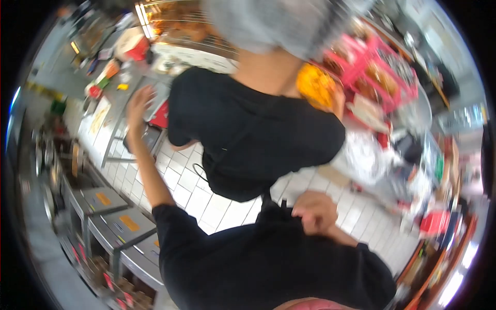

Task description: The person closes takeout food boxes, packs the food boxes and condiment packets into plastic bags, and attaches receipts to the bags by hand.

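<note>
My left hand (138,111) is stretched out to the far left beside the metal worktable (111,137). Its fingers look extended, with nothing visible in them. Close to my chest, my right hand (316,213) has its fingers curled in; whether anything is inside them is hidden. Just in front of me stands a co-worker in a black shirt (258,129), back turned and wearing a pale hair cover (268,26). A yellow-orange crumpled thing (316,87) is at the co-worker's right hand (338,101).
Pink baskets (380,77) with bagged goods stand at the upper right, above clear plastic bags (364,152). Grey drawer-like units (121,225) line the lower left. A lit rack (181,20) stands at the back. White tiles (219,209) cover the floor.
</note>
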Motion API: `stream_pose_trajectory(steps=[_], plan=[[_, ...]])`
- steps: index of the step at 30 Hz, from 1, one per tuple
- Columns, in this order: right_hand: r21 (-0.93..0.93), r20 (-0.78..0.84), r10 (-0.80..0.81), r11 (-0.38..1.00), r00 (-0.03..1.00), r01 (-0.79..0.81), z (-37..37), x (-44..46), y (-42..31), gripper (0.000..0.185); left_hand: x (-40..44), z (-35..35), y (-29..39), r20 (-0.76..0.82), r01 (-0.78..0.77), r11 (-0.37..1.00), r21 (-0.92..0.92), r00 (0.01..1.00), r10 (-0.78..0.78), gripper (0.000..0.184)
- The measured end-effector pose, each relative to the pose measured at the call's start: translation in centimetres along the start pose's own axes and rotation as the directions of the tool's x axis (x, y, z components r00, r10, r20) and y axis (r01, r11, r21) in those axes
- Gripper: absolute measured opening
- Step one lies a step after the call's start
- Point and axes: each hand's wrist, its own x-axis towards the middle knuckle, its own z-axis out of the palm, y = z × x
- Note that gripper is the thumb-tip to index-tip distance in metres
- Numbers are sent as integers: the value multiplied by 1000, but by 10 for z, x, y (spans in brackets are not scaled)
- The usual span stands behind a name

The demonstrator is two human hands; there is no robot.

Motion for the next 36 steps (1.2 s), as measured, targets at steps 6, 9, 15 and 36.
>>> stream_pose_trajectory(steps=[6,9,15,36], plan=[[-147,-499,413,826,762,-544,-90,-76,61,25,-227,5,69,-161,-310,780,-544,951,265,36],[25,-526,587,734,616,-678,-129,-116,93,31,-317,127,99,263,11,448,-894,823,503,41],[-163,-478,604,653,638,-740,-246,-161,97,26,-353,436,119,885,248,966,-77,462,-48,27],[-269,-242,944,158,226,-950,-410,-446,108,37,-420,566,-177,698,68,856,512,548,-461,50]])
